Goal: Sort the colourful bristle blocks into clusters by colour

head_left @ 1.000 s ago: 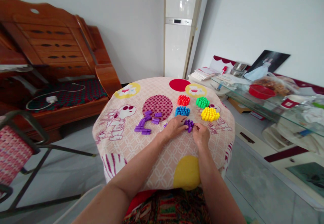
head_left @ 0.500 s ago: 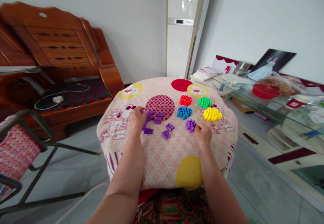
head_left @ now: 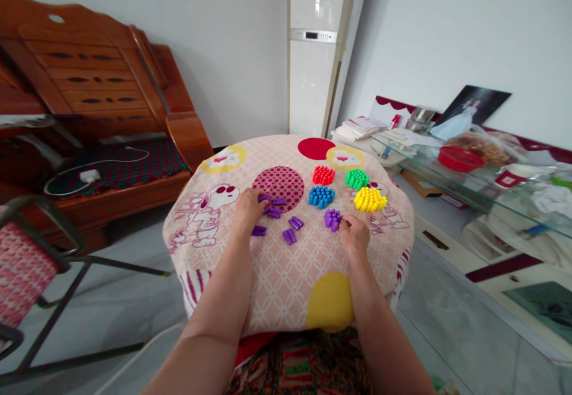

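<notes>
My left hand (head_left: 250, 209) reaches over the loose purple pegs (head_left: 274, 213) left of the table's middle. Its fingers curl down onto one of them, and the fingertips are partly hidden. More purple pegs lie in pairs (head_left: 289, 237) nearer to me. My right hand (head_left: 356, 234) is at the right edge of a tight cluster of upright purple pegs (head_left: 332, 219), thumb and finger pinched at an outer peg. Behind that cluster stand similar groups of blue pegs (head_left: 322, 196), red pegs (head_left: 323, 174), green pegs (head_left: 356, 179) and yellow pegs (head_left: 370, 199).
A patterned cloth covers the round table (head_left: 286, 288). To the left are a wooden bench (head_left: 102, 85) and a metal-framed chair (head_left: 67, 252). On the right, a glass-topped cabinet (head_left: 447, 162) carries a red bowl (head_left: 460, 158), papers and bags.
My left hand has moved slightly right and closed in over the loose purple pegs. My right hand stays by the purple cluster. The whole view has shifted a little.
</notes>
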`<state>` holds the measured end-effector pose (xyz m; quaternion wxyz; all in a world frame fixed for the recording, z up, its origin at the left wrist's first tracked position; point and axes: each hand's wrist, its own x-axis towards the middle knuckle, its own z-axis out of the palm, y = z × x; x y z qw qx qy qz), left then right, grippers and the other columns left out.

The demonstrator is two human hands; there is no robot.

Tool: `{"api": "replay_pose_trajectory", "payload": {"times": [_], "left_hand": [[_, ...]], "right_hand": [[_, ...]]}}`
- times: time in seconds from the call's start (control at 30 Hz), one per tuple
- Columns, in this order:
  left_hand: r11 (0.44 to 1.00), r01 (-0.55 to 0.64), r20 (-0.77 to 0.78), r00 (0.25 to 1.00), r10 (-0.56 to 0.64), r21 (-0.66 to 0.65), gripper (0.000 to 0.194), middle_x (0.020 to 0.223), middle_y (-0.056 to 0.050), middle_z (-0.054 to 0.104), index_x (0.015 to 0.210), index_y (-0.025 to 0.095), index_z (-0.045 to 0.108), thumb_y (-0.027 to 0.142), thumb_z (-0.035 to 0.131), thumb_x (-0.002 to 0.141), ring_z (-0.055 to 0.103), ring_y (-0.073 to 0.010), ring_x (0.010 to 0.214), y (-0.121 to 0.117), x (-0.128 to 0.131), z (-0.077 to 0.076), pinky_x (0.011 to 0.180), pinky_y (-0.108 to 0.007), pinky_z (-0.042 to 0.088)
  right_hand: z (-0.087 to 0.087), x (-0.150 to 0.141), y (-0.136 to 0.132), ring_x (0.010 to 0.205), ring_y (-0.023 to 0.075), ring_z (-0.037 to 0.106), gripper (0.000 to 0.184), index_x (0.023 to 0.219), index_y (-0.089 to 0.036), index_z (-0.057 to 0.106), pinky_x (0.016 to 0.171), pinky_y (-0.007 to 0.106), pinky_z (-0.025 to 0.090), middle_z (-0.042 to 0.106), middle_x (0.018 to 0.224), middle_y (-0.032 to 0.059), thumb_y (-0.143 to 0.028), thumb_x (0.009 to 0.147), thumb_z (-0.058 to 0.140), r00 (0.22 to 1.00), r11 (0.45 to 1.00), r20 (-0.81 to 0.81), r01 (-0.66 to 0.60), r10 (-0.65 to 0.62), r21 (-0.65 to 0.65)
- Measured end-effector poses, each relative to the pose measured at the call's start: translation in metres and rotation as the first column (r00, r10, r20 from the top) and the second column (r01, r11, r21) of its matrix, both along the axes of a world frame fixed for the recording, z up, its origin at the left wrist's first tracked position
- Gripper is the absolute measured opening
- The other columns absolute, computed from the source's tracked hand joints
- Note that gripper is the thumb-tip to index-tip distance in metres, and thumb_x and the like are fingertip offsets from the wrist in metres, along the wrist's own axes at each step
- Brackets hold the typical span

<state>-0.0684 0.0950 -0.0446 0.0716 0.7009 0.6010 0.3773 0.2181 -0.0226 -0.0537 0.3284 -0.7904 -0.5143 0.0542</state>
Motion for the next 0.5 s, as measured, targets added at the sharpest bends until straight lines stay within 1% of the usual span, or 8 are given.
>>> {"api": "replay_pose_trajectory", "payload": {"times": [0.03, 0.1, 0.17, 0.23, 0.3, 0.37, 0.43, 0.5], "left_hand": [[1.0, -0.015, 0.02, 1.0, 0.015, 0.0, 0.002, 0.081, -0.009, 0.071, 0.075, 0.024, 0.066, 0.025, 0.066, 0.074, 0.066, -0.0257, 0.083, -0.003, 0.002, 0.004, 0.08, -0.042, 0.051], [1.0, -0.014, 0.103, 0.995, 0.015, -0.009, 0.006, 0.083, -0.007, 0.072, 0.079, 0.023, 0.066, 0.022, 0.063, 0.075, 0.066, -0.023, 0.081, -0.011, 0.011, 0.013, 0.079, -0.039, 0.051], [0.997, 0.064, 0.219, 0.974, -0.054, -0.039, 0.011, 0.083, -0.005, 0.072, 0.085, 0.021, 0.065, 0.02, 0.061, 0.075, 0.066, -0.0196, 0.077, -0.022, 0.027, 0.02, 0.076, -0.034, 0.052], [0.979, 0.192, 0.295, 0.941, -0.166, -0.062, 0.012, 0.079, -0.003, 0.07, 0.086, 0.018, 0.064, 0.021, 0.062, 0.075, 0.066, -0.0167, 0.072, -0.033, 0.048, 0.024, 0.072, -0.029, 0.052], [0.954, 0.295, 0.272, 0.924, -0.267, -0.064, 0.01, 0.075, -0.001, 0.068, 0.082, 0.017, 0.062, 0.022, 0.065, 0.073, 0.063, -0.0146, 0.069, -0.044, 0.072, 0.024, 0.068, -0.027, 0.05], [0.929, 0.364, 0.212, 0.915, -0.344, -0.064, 0.01, 0.073, 0.0, 0.066, 0.079, 0.017, 0.061, 0.021, 0.068, 0.072, 0.061, -0.0133, 0.067, -0.052, 0.094, 0.022, 0.065, -0.025, 0.048], [0.906, 0.417, 0.168, 0.901, -0.4, -0.077, 0.011, 0.072, 0.001, 0.066, 0.078, 0.017, 0.061, 0.019, 0.069, 0.071, 0.06, -0.0127, 0.066, -0.055, 0.11, 0.017, 0.064, -0.024, 0.046], [0.885, 0.452, 0.146, 0.888, -0.436, -0.109, 0.012, 0.072, 0.001, 0.066, 0.079, 0.017, 0.061, 0.016, 0.069, 0.07, 0.06, -0.0127, 0.066, -0.056, 0.12, 0.013, 0.063, -0.024, 0.045]], "right_hand": [[0.0, 0.0, 0.0, 0.076, 0.018, 0.06, 0.031, 0.093, -0.019, 0.077, 0.065, 0.026, 0.037, 0.074, 0.085, 0.0071, -0.025, 0.085, 0.048, 1.0, 1.0, -0.001, 0.001, -0.001, -0.008], [0.001, -0.001, 0.0, 0.076, 0.0181, 0.06, 0.031, 0.093, -0.019, 0.077, 0.065, 0.026, 0.036, 0.074, 0.086, 0.0072, -0.025, 0.085, 0.048, 1.0, 1.0, -0.005, -0.001, 0.001, -0.02], [0.002, -0.001, 0.0, 0.077, 0.0183, 0.06, 0.03, 0.093, -0.019, 0.077, 0.065, 0.026, 0.037, 0.074, 0.086, 0.0073, -0.025, 0.085, 0.049, 1.0, 1.0, -0.014, -0.006, 0.006, -0.026], [0.002, -0.001, -0.001, 0.078, 0.0185, 0.061, 0.03, 0.094, -0.019, 0.077, 0.066, 0.026, 0.037, 0.074, 0.086, 0.0072, -0.025, 0.085, 0.048, 1.0, 1.0, -0.019, -0.009, 0.009, -0.025], [0.002, -0.002, -0.001, 0.079, 0.0188, 0.061, 0.031, 0.095, -0.019, 0.077, 0.067, 0.026, 0.038, 0.074, 0.086, 0.0073, -0.025, 0.085, 0.048, 1.0, 1.0, -0.019, -0.005, 0.005, -0.018], [0.002, -0.002, -0.001, 0.079, 0.019, 0.061, 0.031, 0.096, -0.019, 0.077, 0.067, 0.026, 0.038, 0.074, 0.087, 0.0075, -0.025, 0.085, 0.048, 1.0, 1.0, -0.014, 0.001, -0.001, -0.01], [0.002, -0.002, -0.001, 0.079, 0.0189, 0.062, 0.031, 0.096, -0.019, 0.077, 0.068, 0.026, 0.039, 0.075, 0.088, 0.0074, -0.025, 0.085, 0.049, 1.0, 1.0, -0.008, -0.003, 0.003, -0.006], [0.002, -0.001, -0.001, 0.079, 0.0189, 0.062, 0.031, 0.096, -0.019, 0.077, 0.068, 0.026, 0.038, 0.075, 0.088, 0.0075, -0.024, 0.085, 0.049, 1.0, 1.0, -0.005, -0.009, 0.009, -0.008]]}}
